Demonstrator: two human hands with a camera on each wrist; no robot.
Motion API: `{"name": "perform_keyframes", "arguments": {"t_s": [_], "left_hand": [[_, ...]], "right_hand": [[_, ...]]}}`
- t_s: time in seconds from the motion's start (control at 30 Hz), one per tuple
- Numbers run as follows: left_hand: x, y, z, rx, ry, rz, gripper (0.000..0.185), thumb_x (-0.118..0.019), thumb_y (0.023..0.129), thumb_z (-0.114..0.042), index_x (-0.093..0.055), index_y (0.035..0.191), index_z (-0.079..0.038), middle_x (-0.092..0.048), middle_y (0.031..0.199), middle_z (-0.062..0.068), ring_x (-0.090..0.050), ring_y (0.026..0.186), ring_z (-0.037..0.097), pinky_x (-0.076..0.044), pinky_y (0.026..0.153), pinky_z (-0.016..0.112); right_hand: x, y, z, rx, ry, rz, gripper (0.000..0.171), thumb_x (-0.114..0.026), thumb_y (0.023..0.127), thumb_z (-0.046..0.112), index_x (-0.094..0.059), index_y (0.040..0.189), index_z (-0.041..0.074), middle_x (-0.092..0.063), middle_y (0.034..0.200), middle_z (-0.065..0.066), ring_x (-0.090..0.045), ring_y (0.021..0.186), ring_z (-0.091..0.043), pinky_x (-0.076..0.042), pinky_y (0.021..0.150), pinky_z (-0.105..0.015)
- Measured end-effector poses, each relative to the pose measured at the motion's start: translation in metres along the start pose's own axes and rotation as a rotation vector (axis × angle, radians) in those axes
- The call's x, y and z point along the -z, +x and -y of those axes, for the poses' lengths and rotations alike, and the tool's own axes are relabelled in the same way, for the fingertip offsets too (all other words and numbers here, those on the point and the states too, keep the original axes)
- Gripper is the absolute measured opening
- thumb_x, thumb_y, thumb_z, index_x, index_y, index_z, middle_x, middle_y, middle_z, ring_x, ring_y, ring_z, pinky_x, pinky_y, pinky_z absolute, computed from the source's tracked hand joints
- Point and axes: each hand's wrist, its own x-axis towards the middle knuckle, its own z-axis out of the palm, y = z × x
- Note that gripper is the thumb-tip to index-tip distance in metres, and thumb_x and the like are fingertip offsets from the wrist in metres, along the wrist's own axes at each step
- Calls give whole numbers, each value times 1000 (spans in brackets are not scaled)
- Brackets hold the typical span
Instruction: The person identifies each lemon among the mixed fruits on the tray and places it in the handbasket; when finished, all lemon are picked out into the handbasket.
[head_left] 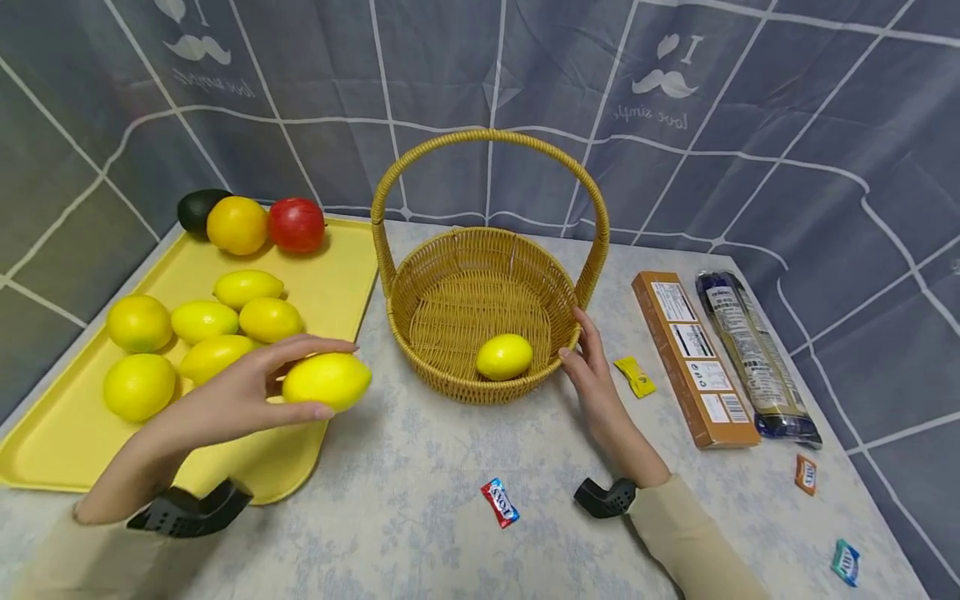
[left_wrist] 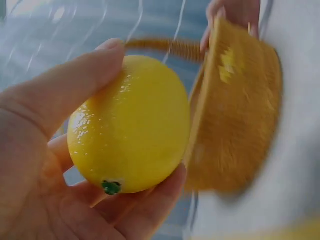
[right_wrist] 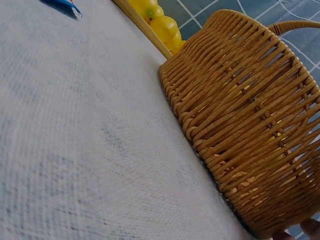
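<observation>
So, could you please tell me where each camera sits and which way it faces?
Head: worn on the head, looks down at the table; both forearms, left hand holding a lemon, right hand at the basket.
Left wrist: looks along the palm at the gripped lemon; fingers show.
Right wrist: low by the table, faces the basket wall; fingertips barely show.
All share the basket.

Backdrop cloth (head_left: pixel 750 125): mirrored print, "I" above a moustache graphic and a line reading roughly "love simple" (same print upper left, partly cut off). Red-and-blue candy wrapper (head_left: pixel 499 502): white lettering, too small to read. Brown box (head_left: pixel 693 358) and dark packet (head_left: pixel 753 358): white labels with barcodes, text illegible. Nothing else readable
</observation>
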Motion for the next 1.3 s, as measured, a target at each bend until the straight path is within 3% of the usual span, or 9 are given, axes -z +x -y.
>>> {"name": "perform_keyframes", "arguments": {"t_s": [0.13,0.23,0.33,0.57,0.87,0.97,1.07,1.2,1.3], "left_hand": [[-8,55,-12,-124,-85,90,57,-75,81,-16,-52,133,-13,-52,124,0,-50,99,20,-48,79,33],[-19,95,-10,-146,-124,176,56,-74,82,-18,-52,133,-11,-52,127,0,-51,100,20,-46,83,36],[-30,123,-5,-165,-115,285,55,-73,83,-18,-52,133,-10,-53,127,2,-51,102,20,-44,85,37],[-44,150,2,-192,-26,526,53,-72,84,-20,-53,131,-5,-53,126,7,-49,104,21,-42,85,36],[-69,167,-1,-205,10,664,48,-64,90,-16,-50,135,-7,-51,130,5,-49,106,17,-42,88,32],[-72,165,-5,-200,17,627,48,-62,91,-17,-49,136,-6,-50,133,7,-47,114,18,-38,94,33],[-66,154,-13,-238,37,510,48,-61,92,-20,-49,136,-5,-49,135,8,-43,123,20,-34,100,36],[-37,121,-23,-269,2,306,46,-61,92,-20,-50,135,-6,-49,135,6,-42,125,21,-33,101,41],[-6,85,-21,-204,-71,150,44,-61,92,-16,-50,135,-9,-50,134,3,-42,124,17,-33,101,38]], "right_hand": [[0,1,-2,-10,-6,-3,62,-45,96,14,-15,151,22,-10,153,-8,-17,136,-21,-19,107,-46],[-1,2,-5,-14,-8,-1,62,-45,97,15,-16,150,23,-9,153,-7,-16,136,-20,-20,107,-46],[-3,3,-8,-17,-3,9,61,-45,97,15,-15,150,23,-9,153,-8,-16,136,-21,-19,107,-45],[-5,1,-8,-6,0,13,61,-45,97,14,-16,150,22,-10,152,-7,-17,136,-21,-21,106,-46],[-4,0,-4,-21,-29,14,61,-44,97,17,-15,151,23,-8,153,-8,-12,137,-22,-17,107,-49],[-3,0,-5,-24,-31,13,61,-44,97,17,-15,151,24,-6,153,-7,-10,137,-21,-17,107,-48],[-2,0,-4,-21,-25,11,61,-44,97,18,-15,151,24,-6,153,-5,-11,137,-20,-17,107,-48],[0,0,-2,-15,-13,11,61,-43,97,17,-15,150,25,-7,153,-4,-12,137,-18,-18,107,-46],[1,-1,-1,-13,-10,6,61,-43,98,16,-15,151,25,-7,153,-4,-13,137,-18,-18,107,-46]]}}
